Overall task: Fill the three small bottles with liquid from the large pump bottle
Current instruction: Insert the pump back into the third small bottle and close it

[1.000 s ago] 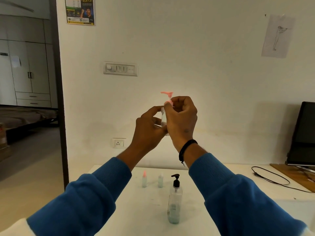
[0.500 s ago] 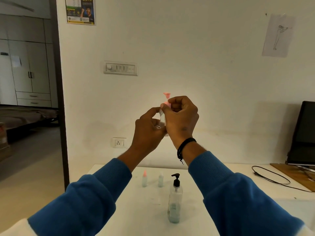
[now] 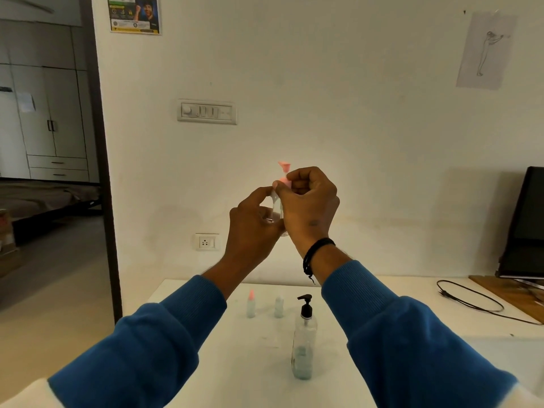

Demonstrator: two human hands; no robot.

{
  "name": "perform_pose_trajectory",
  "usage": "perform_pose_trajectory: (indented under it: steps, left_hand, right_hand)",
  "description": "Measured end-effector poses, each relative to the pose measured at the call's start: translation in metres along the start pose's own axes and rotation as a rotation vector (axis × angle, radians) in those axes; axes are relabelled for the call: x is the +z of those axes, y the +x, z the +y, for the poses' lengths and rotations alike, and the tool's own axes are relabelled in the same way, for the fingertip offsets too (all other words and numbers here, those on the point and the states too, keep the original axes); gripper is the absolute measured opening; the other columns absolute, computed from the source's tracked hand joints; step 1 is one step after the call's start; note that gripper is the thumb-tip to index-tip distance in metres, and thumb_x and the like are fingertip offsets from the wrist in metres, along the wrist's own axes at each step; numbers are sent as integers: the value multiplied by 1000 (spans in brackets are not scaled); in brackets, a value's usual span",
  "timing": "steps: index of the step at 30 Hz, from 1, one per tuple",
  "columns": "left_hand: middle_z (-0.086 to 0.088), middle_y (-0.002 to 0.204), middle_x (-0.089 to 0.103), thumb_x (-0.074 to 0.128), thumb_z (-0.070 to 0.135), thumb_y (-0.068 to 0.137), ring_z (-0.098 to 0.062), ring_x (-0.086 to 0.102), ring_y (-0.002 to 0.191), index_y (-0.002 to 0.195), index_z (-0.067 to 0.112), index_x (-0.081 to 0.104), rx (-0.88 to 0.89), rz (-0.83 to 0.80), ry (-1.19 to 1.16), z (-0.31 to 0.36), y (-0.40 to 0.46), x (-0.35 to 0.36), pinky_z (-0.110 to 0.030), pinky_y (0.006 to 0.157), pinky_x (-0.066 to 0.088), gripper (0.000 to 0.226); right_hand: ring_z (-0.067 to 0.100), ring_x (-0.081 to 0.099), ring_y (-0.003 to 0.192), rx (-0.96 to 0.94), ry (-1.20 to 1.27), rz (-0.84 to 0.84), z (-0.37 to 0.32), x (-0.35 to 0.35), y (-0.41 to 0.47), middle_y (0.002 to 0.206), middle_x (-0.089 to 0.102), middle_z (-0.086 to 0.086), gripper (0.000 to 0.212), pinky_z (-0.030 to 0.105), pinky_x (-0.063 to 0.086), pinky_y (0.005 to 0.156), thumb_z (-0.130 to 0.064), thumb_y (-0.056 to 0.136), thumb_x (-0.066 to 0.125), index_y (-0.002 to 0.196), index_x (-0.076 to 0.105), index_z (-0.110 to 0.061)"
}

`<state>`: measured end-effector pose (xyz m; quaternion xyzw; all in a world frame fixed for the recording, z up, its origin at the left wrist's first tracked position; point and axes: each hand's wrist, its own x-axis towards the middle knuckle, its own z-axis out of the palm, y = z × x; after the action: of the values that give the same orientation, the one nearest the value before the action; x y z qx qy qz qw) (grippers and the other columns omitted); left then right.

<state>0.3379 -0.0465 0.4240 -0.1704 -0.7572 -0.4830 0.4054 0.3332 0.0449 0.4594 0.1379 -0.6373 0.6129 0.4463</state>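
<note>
Standing near the front middle of a white table (image 3: pixel 206 363), well back from its left edge by the dark door frame (image 3: pixel 101 160): the large pump bottle (image 3: pixel 304 343), with two small bottles behind it — one pink-capped (image 3: pixel 251 304), one pale-topped (image 3: pixel 279 307) — side by side and apart from each other. Trailing across the table's right side, well clear of the bottles: a black cable (image 3: pixel 471 301), near a dark monitor (image 3: pixel 527 228) on a wooden board (image 3: pixel 506 293). Being held up in the air over the table, in front of the white wall (image 3: pixel 353 113): the third small bottle (image 3: pixel 278 207), upright, its pink cap (image 3: pixel 284 172) poking out above the knuckles. Curling round the clear body from the left, thumb raised: the left hand (image 3: pixel 254 228). Pinching the pink cap between thumb and bent fingers: the right hand (image 3: pixel 309 204), a black wristband (image 3: pixel 316 254) showing. Reaching forward and angling inward, both forearms in blue sleeves (image 3: pixel 412 343), wrists close together.
</note>
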Motion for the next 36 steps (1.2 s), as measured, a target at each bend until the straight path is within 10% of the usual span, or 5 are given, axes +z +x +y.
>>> perform_pose_trajectory:
  steps: [9,18,36]
  left_hand:
    - [1,90,74,92,24,74,-15,72,76,127,20,63,-98,40,16,-40,-7,12,-27,74,60,60]
    - [16,67,58,91,35,71,1,57,59,84,21,62,-185,27,130,-111,-23,28,-3,60,40,35]
    - [6,87,71,89,26,77,-13,68,80,99,15,69,-513,-89,229,-401,-127,104,-18,70,53,31]
  right_hand:
    - [9,74,86,130,73,-36,35,6,-13,91,75,-8,26,18,61,77,-17,85,85,105,68,-16]
    - [6,74,84,269,71,-175,105,22,-29,91,76,-10,19,24,63,81,-16,86,84,101,74,-18]
    - [5,69,85,566,-198,-489,388,112,-138,96,73,-14,13,25,58,82,-17,91,77,101,75,-24]
